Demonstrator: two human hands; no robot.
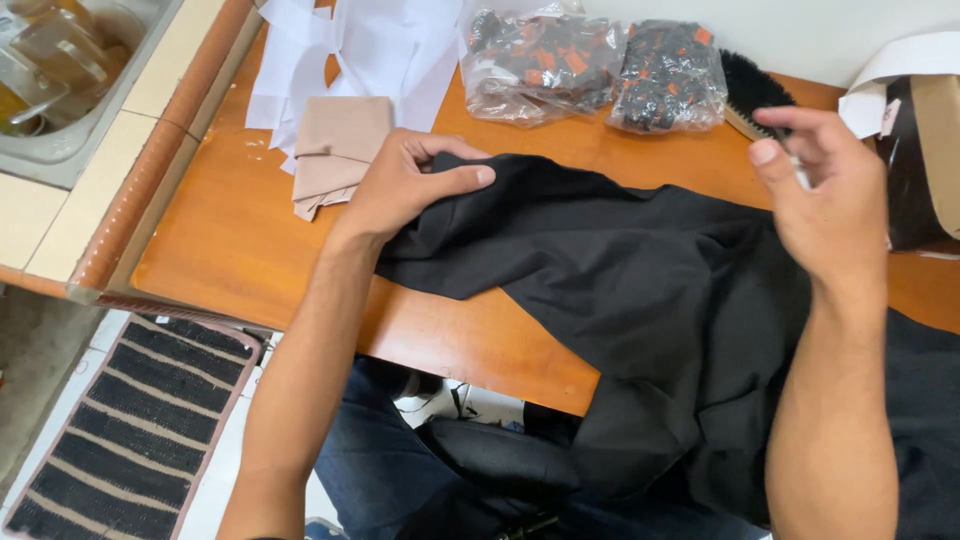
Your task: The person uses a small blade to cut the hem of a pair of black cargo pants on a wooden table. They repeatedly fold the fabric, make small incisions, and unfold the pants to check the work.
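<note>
Draped off the near edge of the counter: one black garment, long axis running left to right. Left hand pinching its far-left corner, fingers closed on cloth. Right hand raised above it, fingers curled, perhaps holding something small. Beyond: one beige cloth, two plastic bags, one brush.

Count on the counter: one black cloth, draped over the near edge; one folded beige cloth; two clear plastic bags of small black and orange pieces, the left bag and the right bag lying side by side; one black-bristled brush; one loose heap of white paper pieces, individual number indeterminable. Two hands present: left hand, right hand.
</note>
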